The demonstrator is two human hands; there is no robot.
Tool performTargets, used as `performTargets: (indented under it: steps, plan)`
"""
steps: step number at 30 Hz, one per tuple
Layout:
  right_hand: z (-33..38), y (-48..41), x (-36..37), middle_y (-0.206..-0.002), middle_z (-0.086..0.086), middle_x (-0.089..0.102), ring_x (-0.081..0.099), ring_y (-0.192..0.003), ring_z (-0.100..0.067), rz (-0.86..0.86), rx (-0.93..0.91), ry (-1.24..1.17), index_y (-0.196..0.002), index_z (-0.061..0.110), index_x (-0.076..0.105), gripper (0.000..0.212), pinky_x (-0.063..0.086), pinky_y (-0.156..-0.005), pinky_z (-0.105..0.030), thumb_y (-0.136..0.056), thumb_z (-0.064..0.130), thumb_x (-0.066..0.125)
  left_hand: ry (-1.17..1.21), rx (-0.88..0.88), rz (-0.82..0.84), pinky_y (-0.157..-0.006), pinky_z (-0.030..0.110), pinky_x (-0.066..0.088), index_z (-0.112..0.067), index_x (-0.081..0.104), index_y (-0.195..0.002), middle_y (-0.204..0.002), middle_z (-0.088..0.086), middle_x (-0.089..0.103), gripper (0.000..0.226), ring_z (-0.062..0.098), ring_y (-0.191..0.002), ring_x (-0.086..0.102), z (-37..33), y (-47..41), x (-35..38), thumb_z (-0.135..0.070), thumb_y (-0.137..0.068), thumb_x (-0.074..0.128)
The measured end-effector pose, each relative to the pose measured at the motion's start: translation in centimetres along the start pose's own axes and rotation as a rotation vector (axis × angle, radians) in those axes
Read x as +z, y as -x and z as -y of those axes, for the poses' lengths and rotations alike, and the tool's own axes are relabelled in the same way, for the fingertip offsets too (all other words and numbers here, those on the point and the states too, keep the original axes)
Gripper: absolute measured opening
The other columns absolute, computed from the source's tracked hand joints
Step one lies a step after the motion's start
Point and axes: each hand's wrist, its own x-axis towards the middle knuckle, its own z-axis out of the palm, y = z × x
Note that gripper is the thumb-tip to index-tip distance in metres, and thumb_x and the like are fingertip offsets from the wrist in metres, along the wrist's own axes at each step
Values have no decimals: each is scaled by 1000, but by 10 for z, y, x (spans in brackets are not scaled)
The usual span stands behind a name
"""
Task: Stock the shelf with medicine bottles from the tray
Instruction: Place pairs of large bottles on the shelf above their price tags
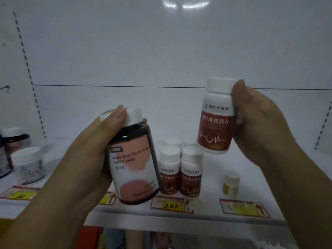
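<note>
At far left, a white jar point(29, 164) stands on the shelf point(125, 108). The left hand point(93, 151) grasps a dark bottle point(133, 164) labelled "Four Red Rich Iron Soft Candy", tilted above the shelf edge. Beside it stand two white-capped bottles point(180, 172) with red labels, over a price tag point(171, 205) reading "280". The right hand point(255, 123) clasps a matching red-labelled bottle point(216, 119), held aloft. A small gold bottle point(231, 183) stands apart.
</note>
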Motion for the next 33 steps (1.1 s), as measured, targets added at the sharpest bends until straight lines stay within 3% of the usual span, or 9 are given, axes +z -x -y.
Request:
performTargets:
  steps: [4, 6, 10, 13, 16, 19, 23, 27, 33]
  plan:
    - [-7, -64, -12, -88, 10, 69, 68, -81, -4, -15, -50, 145, -105, 24, 60, 32, 55, -69, -25, -79, 41, 59, -32, 59, 27, -64, 26, 56, -32, 72, -92, -95, -4, 75, 49, 13, -85, 72, -5, -22, -1, -70, -61, 66]
    - [-21, -90, -10, -95, 11, 64, 65, -82, 0, -4, -65, 277, -113, 27, 54, 25, 54, -70, -22, -89, 33, 55, -42, 55, 23, -60, 26, 57, -36, 73, -81, -90, -3, 75, 40, 14, -80, 72, -4, -36, -3, -69, -59, 69]
    - [-57, -124, -3, -93, 13, 62, 60, -78, 8, 101, -37, 561, -110, 28, 55, 20, 47, -66, -10, -90, 28, 57, -17, 18, 50, -60, 25, 58, -31, 74, -79, -83, -2, 75, 41, 15, -77, 72, 0, -51, -10, -63, -55, 68]
    - [-79, -137, -5, -104, 5, 64, 62, -94, -8, 205, 70, 693, -112, 24, 55, 24, 52, -80, -22, -89, 26, 60, -30, -8, 70, -58, 24, 58, -27, 74, -79, -81, 1, 75, 46, 16, -74, 72, 5, -56, -18, -63, -53, 64]
    - [-96, -139, -5, -108, -2, 62, 61, -97, -17, 318, 165, 678, -110, 21, 55, 21, 52, -84, -29, -89, 20, 60, -23, -28, 74, -57, 23, 58, -22, 73, -79, -78, 1, 74, 50, 15, -70, 71, 9, -62, -23, -63, -51, 64]
    - [-109, -136, -1, -113, -2, 59, 60, -94, -14, 439, 226, 685, -112, 22, 55, 25, 53, -77, -20, -88, 16, 61, 16, -32, 49, -54, 24, 57, -21, 73, -75, -73, 0, 73, 46, 14, -65, 70, 11, -66, -23, -60, -50, 65]
    - [-123, -132, -2, -122, 1, 55, 55, -105, -16, 597, 317, 803, -116, 27, 55, 30, 46, -91, -27, -88, 20, 62, 31, -48, 38, -54, 25, 58, -24, 74, -72, -73, 1, 74, 42, 15, -64, 71, 16, -68, -25, -59, -49, 66]
    - [-132, -128, -6, -121, 6, 52, 52, -105, -10, 688, 438, 769, -110, 33, 55, 28, 43, -83, -18, -88, 18, 61, 32, -49, 19, -55, 24, 57, -21, 74, -78, -75, 1, 74, 47, 15, -66, 71, 17, -65, -23, -59, -50, 67]
    - [-141, -127, -11, -120, 10, 56, 53, -109, -13, 792, 428, 831, -108, 38, 55, 28, 42, -97, -33, -87, 21, 60, -20, -86, -44, -54, 23, 54, -19, 68, -85, -66, -4, 71, 48, 12, -62, 68, 11, -49, -22, -56, -53, 66]
